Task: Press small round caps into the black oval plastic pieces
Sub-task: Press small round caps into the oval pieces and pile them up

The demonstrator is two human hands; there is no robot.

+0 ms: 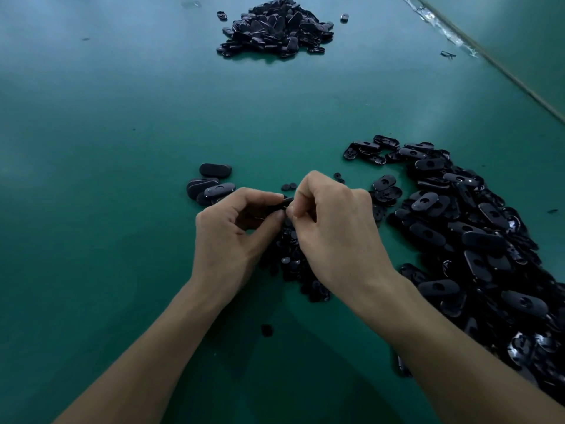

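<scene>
My left hand and my right hand meet at the middle of the green table, and both pinch one black oval piece between fingertips and thumbs. Whether a cap sits in it is hidden by the fingers. Under and between my hands lies a heap of small round caps, with two loose caps just beyond my fingers. A small group of oval pieces lies left of my left hand.
A long heap of black oval pieces with holes runs down the right side. Another pile of oval pieces sits at the far centre. A table edge with a taped strip crosses the top right. One stray cap lies near my forearms.
</scene>
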